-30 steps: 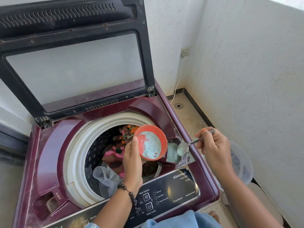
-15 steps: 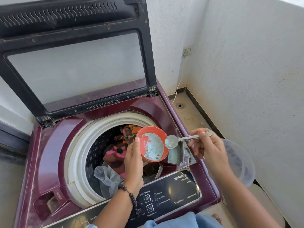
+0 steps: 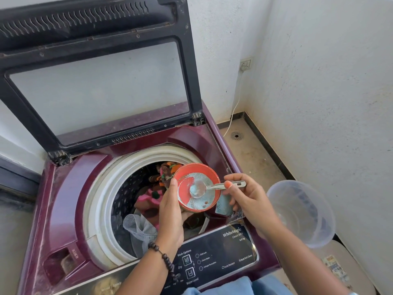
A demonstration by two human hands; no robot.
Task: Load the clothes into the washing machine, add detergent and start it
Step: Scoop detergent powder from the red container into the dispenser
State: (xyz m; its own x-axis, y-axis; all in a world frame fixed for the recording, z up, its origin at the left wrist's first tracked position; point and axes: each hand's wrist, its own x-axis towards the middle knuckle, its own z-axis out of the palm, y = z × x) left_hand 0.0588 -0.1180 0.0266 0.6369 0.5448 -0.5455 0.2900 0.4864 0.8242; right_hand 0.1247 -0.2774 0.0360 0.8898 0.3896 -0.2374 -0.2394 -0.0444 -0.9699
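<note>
- The detergent (image 3: 202, 200) is a pale blue, grainy powder in one round orange container (image 3: 214, 177), tilted above the drum opening.
- The left hand (image 3: 172, 211) grasps this container from below, thumb on the rim.
- The right hand (image 3: 247, 199) pinches one metal spoon (image 3: 212, 186); its shiny bowl lies in the powder.
- Colourful clothes (image 3: 148, 201) and grey mesh fill the perforated drum of one maroon washing machine (image 3: 70, 196), lid raised.
- One clear plastic tub (image 3: 302, 213) is at the right.
</note>
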